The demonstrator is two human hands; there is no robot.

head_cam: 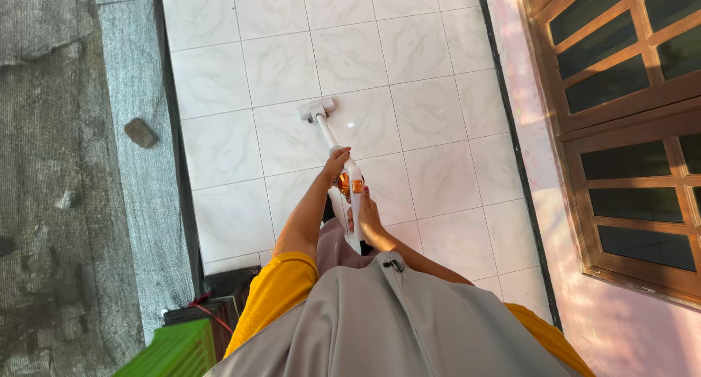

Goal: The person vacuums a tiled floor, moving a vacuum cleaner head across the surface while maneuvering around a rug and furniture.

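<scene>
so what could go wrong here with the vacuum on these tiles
1. The white stick vacuum with orange trim is held with the left hand high on the wand and the right hand lower on the body; if either slips, it could tip onto the glossy white marble-pattern floor tiles.
2. The floor head works toward the dark edge strip by the rough grey concrete; it may catch there.

I see no package, label, sign or screen anywhere around me here.
</scene>
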